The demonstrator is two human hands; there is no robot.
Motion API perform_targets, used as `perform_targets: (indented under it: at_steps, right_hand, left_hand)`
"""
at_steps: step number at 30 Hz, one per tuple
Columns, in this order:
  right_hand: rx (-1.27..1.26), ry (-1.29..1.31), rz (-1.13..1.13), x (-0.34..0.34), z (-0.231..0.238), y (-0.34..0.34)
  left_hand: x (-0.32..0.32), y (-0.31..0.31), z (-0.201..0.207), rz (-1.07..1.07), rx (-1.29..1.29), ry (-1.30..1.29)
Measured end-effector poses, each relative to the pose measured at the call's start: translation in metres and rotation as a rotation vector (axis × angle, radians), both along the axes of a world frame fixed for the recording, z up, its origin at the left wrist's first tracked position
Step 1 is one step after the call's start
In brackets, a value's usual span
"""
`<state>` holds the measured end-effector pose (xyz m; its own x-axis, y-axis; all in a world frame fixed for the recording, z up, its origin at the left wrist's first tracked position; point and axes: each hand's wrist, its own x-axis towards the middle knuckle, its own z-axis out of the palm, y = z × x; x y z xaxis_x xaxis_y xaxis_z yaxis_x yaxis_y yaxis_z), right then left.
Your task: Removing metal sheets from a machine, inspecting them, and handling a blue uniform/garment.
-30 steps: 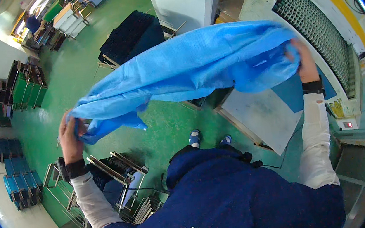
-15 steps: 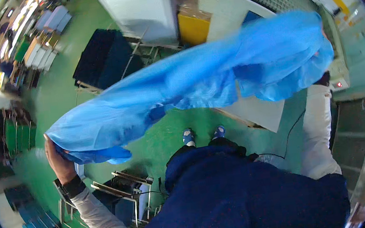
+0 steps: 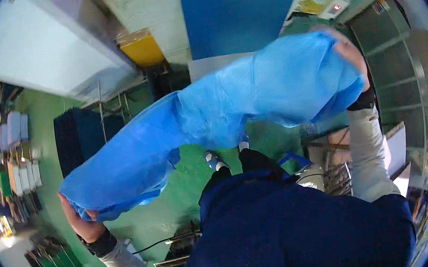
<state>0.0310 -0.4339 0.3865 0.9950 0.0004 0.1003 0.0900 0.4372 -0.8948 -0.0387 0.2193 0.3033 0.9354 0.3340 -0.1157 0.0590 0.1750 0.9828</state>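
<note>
Between both hands, left hand (image 3: 83, 221) and right hand (image 3: 351, 58) fingers grip blue cloth (image 3: 212, 117) (stretched).

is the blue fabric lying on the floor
No, the blue fabric is stretched in the air between the left hand and the right hand, well above the green floor.

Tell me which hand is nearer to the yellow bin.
Right. The right hand holds the blue cloth up on the far side from the yellow bin; the left hand grips the cloth's low end, much farther down.
</note>
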Motion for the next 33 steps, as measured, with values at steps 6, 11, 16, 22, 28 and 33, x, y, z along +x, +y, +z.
perform_targets:
  at_steps: [6, 11, 16, 22, 28, 33]
  right_hand:
    - [-0.131, -0.320, 0.797, -0.062, -0.008, -0.167]
    - [-0.458, 0.068, -0.809, -0.063, -0.014, -0.122]
    - [-0.356, -0.222, -0.374, -0.025, -0.014, -0.132]
    - [-0.093, 0.295, -0.170, 0.082, -0.098, -0.265]
    - [-0.134, 0.515, -0.252, 0.166, -0.197, -0.292]
    - [-0.298, 0.733, -0.026, 0.213, -0.282, -0.321]
  left_hand:
    - [0.035, 0.007, -0.029, -0.106, 0.992, -0.597]
    - [0.096, -0.020, -0.032, -0.035, -0.286, -0.317]
    - [0.169, -0.180, 0.002, -0.410, -0.101, -0.179]
    - [0.241, -0.272, -0.043, -0.619, -0.628, 0.181]
    - [0.290, -0.340, -0.128, -0.366, -0.317, 0.383]
    - [0.324, -0.370, -0.196, -0.474, -0.262, 0.551]
